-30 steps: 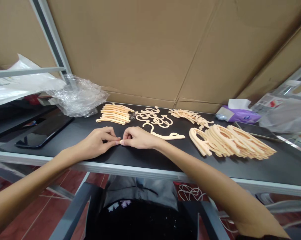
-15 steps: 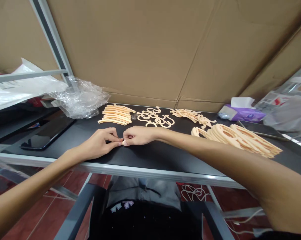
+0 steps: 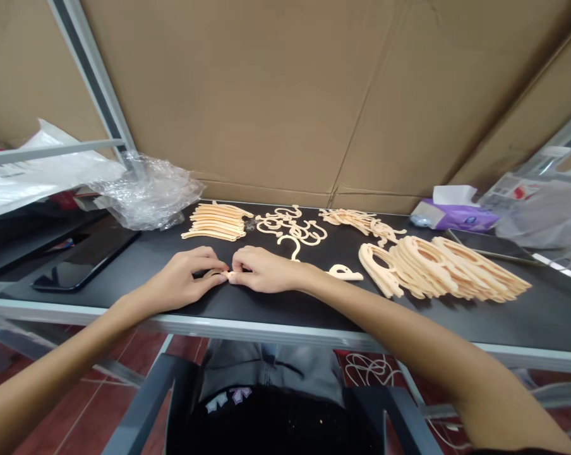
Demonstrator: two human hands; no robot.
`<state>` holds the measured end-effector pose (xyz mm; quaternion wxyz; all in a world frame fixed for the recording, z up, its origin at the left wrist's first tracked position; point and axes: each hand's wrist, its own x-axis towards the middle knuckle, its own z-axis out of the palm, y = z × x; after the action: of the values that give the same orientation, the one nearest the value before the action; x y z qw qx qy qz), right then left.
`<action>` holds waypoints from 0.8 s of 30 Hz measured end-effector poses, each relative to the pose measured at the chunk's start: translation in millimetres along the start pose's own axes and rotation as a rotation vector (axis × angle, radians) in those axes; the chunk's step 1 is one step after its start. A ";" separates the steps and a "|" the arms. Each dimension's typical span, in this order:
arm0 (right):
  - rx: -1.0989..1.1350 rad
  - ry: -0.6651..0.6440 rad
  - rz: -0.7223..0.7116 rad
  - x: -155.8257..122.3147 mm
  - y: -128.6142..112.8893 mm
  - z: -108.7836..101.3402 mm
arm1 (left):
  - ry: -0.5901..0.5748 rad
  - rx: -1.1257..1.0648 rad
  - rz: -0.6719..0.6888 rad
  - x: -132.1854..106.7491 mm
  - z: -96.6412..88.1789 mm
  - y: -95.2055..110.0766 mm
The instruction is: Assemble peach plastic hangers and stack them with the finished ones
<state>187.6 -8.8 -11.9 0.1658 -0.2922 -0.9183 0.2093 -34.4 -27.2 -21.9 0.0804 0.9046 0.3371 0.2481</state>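
My left hand (image 3: pixel 184 278) and my right hand (image 3: pixel 261 270) meet near the middle of the black table (image 3: pixel 285 309), pinching a small peach-coloured piece (image 3: pixel 227 276) between their fingertips. The fingers hide most of it. Just beyond my right hand lies a hook-shaped peach piece (image 3: pixel 292 248), its middle covered by my hand and its flat end (image 3: pixel 345 273) showing to the right. Behind my hands are a bundle of curved strips (image 3: pixel 214 222) and a tangle of curly cut-outs (image 3: pixel 290 225).
To the right are a loose heap of peach pieces (image 3: pixel 361 221) and a large overlapping stack of looped ones (image 3: pixel 437 272). A tablet (image 3: pixel 86 260), a phone (image 3: pixel 489 245), crumpled clear plastic (image 3: pixel 148 193) and a tissue box (image 3: pixel 456 212) surround them. Cardboard lines the back.
My right forearm has swung back from lying across the large stack, and my right hand now covers the hook piece's middle. Both hands sit slightly nearer the table's front edge, still pinching.
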 end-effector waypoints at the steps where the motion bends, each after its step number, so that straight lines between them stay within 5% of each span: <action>1: -0.010 0.013 -0.015 -1.2 0.0 1.5 | 0.016 0.014 0.018 -0.5 0.9 0.7; 14: 0.040 0.029 0.052 -4.1 -0.6 0.8 | 0.074 0.334 0.244 -5.5 2.6 6.9; 24: 0.181 0.028 0.057 -9.4 0.3 0.2 | 0.042 0.458 0.252 -2.9 -0.8 3.6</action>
<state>195.0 -14.4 -14.0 0.1985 -0.3050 -0.8844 0.2921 -34.6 -31.9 -21.2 -0.1649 0.9287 0.2709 0.1922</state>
